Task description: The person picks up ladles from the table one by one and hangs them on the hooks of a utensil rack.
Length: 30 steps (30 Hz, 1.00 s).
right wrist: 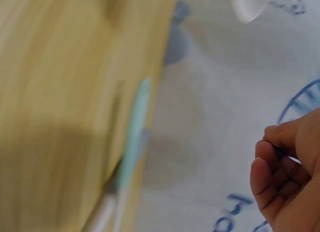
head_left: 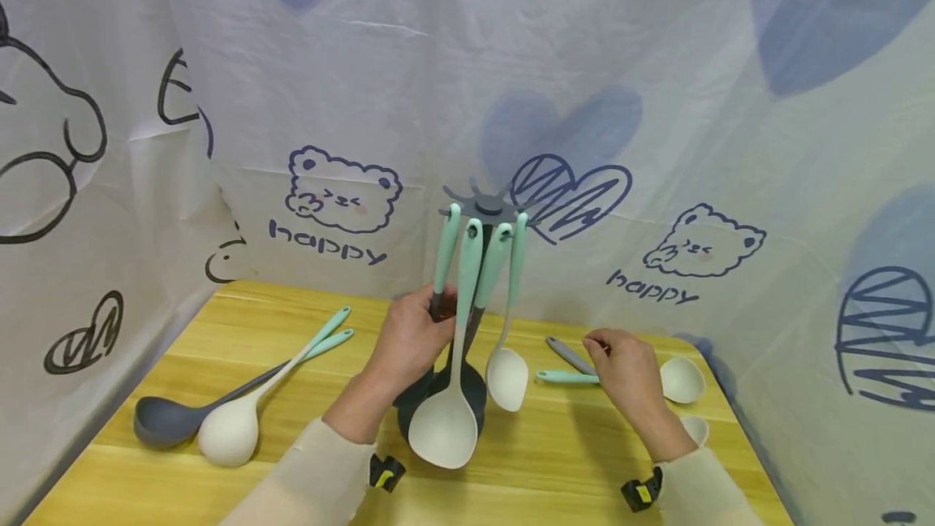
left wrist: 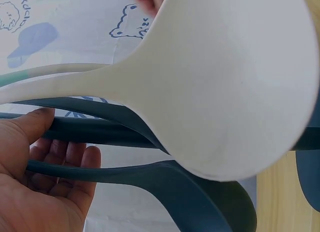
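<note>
My left hand [head_left: 415, 338] reaches around the dark post [left wrist: 100, 130] of a utensil stand [head_left: 488, 205], its thumb lying on the post. A dark utensil's thin handle [left wrist: 75, 171] passes across the fingers. From the stand's hooks hang a large white ladle [head_left: 443, 428], a smaller white spoon [head_left: 507, 380] and dark utensils with mint handles [head_left: 447, 248]. My right hand [head_left: 621, 368] is over the table's right side with loosely curled fingers and nothing in them. Near it lie a mint handle [head_left: 566, 377] and a grey handle [head_left: 570, 354].
On the left of the wooden table [head_left: 307, 428] lie a dark ladle [head_left: 166, 420] and a white ladle [head_left: 229, 433], handles crossing. At right, a white bowl-shaped utensil head [head_left: 682, 380] and another white head [head_left: 696, 428] lie near the edge. Printed cloth [head_left: 438, 104] hangs behind.
</note>
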Available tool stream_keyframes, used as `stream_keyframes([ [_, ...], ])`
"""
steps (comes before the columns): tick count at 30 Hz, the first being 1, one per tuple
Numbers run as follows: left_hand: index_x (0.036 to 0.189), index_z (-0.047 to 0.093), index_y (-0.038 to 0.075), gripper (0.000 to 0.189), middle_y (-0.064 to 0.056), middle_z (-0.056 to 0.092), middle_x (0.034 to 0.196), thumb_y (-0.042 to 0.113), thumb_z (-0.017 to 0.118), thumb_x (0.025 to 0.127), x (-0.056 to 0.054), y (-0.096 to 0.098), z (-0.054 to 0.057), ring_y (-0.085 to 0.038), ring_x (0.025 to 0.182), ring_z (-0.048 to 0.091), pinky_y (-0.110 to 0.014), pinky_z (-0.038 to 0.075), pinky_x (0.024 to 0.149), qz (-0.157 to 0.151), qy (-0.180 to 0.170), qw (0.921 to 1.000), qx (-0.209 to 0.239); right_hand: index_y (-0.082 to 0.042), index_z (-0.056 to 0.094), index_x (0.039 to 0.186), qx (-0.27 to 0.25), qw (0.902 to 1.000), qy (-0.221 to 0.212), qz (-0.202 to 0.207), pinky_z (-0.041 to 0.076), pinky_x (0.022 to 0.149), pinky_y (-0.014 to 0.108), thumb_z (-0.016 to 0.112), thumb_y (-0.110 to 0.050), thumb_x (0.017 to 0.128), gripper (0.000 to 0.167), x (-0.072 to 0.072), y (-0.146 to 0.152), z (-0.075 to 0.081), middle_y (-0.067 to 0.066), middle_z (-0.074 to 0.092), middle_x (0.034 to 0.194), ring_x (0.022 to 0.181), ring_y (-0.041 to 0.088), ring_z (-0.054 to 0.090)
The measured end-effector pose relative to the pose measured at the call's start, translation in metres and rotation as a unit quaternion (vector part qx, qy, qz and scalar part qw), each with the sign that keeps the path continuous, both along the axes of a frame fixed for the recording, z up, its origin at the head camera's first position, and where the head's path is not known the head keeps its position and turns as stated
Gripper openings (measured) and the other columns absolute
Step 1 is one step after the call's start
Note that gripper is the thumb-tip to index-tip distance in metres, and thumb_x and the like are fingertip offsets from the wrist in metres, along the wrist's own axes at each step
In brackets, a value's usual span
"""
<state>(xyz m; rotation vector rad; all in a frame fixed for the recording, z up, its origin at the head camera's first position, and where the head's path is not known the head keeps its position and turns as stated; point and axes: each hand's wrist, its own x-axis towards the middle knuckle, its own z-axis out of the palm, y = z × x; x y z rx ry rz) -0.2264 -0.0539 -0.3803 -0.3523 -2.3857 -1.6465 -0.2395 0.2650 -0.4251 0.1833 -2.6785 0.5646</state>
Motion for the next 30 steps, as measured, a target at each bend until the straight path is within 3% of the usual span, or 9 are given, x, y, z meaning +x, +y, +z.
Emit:
stream_keyframes([
  [10, 0.108, 0.076, 0.009, 0.012, -0.009, 0.078, 0.101, 0.007, 0.075, 0.096, -0.001, 0.0, 0.0, -0.023, 0.09, 0.071, -0.041, 0.063, 0.082, 0.004, -0.007, 1.0, -0.003, -0.005, 0.08, 0.105, 0.066, 0.9959, -0.059, -0.018, 0.06, 0.071, 0.048, 0.072, -0.014, 0.1, 0.014, -0.012, 0.028, -0.037, 0.011, 0.079, 0.095, 0.075, 0.026, 0.071],
  [14, 0.108, 0.075, 0.01, 0.012, -0.008, 0.077, 0.101, 0.007, 0.075, 0.096, -0.001, 0.0, 0.0, -0.023, 0.088, 0.07, -0.04, 0.062, 0.081, 0.005, -0.009, 0.9999, -0.005, -0.004, 0.079, 0.111, 0.094, 0.992, -0.084, -0.012, 0.06, 0.071, 0.047, 0.072, -0.012, 0.1, 0.016, -0.015, 0.034, -0.046, 0.013, 0.078, 0.099, 0.078, 0.027, 0.072],
  [21, 0.108, 0.075, 0.01, 0.011, -0.008, 0.077, 0.101, 0.007, 0.074, 0.097, 0.0, 0.0, 0.0, -0.023, 0.088, 0.07, -0.04, 0.062, 0.08, 0.005, -0.009, 0.9999, -0.007, -0.001, 0.075, 0.122, 0.141, 0.9813, -0.13, -0.009, 0.061, 0.079, 0.053, 0.077, -0.006, 0.094, 0.028, -0.021, 0.043, -0.058, 0.019, 0.075, 0.112, 0.098, 0.039, 0.073],
  [30, 0.108, 0.075, 0.011, 0.011, -0.008, 0.078, 0.102, 0.007, 0.074, 0.097, 0.0, 0.0, -0.001, -0.023, 0.09, 0.071, -0.041, 0.063, 0.082, 0.006, -0.011, 0.9999, -0.009, -0.001, 0.074, 0.118, 0.168, 0.9752, -0.144, -0.006, 0.06, 0.083, 0.053, 0.068, -0.001, 0.092, 0.026, -0.028, 0.05, -0.071, 0.018, 0.074, 0.105, 0.099, 0.038, 0.072],
])
